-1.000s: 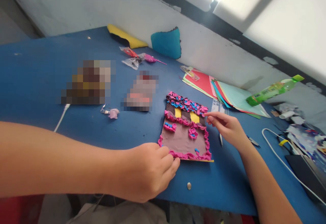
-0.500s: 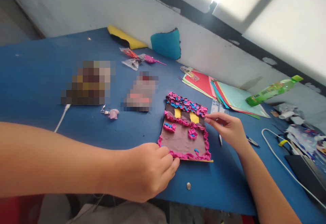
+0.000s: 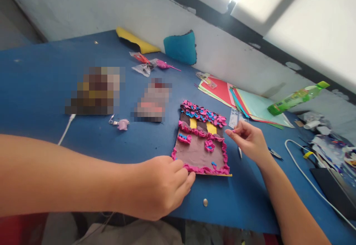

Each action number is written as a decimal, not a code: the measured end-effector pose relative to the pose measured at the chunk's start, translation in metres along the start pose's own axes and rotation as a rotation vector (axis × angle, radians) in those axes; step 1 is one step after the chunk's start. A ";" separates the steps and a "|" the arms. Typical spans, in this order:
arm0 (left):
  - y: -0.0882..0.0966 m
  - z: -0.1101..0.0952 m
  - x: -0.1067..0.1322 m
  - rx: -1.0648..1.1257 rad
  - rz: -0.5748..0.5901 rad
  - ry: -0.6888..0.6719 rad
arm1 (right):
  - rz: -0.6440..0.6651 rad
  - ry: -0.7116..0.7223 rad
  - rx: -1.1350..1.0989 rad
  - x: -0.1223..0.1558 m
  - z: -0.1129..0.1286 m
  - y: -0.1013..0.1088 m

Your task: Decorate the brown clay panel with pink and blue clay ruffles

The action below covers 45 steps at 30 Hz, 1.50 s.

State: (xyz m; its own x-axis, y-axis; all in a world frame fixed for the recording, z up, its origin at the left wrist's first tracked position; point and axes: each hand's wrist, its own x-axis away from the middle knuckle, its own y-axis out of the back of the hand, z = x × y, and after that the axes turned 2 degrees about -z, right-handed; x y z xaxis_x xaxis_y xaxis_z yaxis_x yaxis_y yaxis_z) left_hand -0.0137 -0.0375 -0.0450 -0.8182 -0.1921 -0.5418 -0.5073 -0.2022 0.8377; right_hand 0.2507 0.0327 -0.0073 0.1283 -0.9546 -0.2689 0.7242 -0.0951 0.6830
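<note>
A clay-decorated panel (image 3: 198,154) lies on the blue table, brownish-mauve with pink ruffled clay edging, two yellow patches and a band of pink and blue petals along its top. My left hand (image 3: 167,185) is closed at the panel's lower left corner, fingers curled over its front edge. Just off the panel's right side, my right hand (image 3: 247,137) is pinched, thumb against fingers. Whatever may be between those fingertips is too small to make out. A pointed tool (image 3: 240,153) lies partly hidden beneath that hand.
A green bottle (image 3: 297,99) leans across coloured paper sheets (image 3: 250,105) at the back right. Two blurred-out objects and a pink charm (image 3: 122,124) lie to the left. A white cable (image 3: 308,183) runs along the right, and a small metallic disc (image 3: 205,202) sits near the front edge.
My right hand has drawn slightly right and down, away from the panel's upper right edge, with its fingers more curled. My left hand stays on the corner.
</note>
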 end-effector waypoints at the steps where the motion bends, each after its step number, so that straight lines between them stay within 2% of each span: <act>1: 0.000 0.000 0.000 -0.001 0.001 -0.001 | 0.001 0.006 0.002 0.000 0.000 0.000; 11: -0.001 -0.001 -0.001 -0.003 -0.005 0.009 | 0.095 -0.005 0.000 -0.001 0.003 0.000; 20: -0.001 0.000 0.001 -0.007 -0.005 0.000 | 0.224 -0.195 -0.120 -0.008 -0.005 0.005; 27: -0.001 -0.001 0.001 -0.029 -0.006 0.005 | 0.271 -0.047 0.025 -0.009 -0.006 0.015; 32: 0.000 -0.001 0.000 -0.042 0.009 -0.003 | 0.295 0.066 0.132 -0.007 -0.007 0.011; 39: 0.000 0.000 0.000 -0.017 -0.001 0.000 | 0.313 0.084 0.165 -0.006 -0.007 0.009; 45: 0.000 -0.001 0.000 0.003 -0.009 0.003 | 0.272 0.010 0.209 -0.005 0.000 0.005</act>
State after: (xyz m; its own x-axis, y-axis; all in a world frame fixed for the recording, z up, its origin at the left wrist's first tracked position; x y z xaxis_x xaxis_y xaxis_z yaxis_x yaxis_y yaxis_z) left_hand -0.0133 -0.0381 -0.0446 -0.8129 -0.1928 -0.5495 -0.5153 -0.2014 0.8330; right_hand 0.2536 0.0370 -0.0029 0.3048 -0.9503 -0.0638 0.5085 0.1057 0.8546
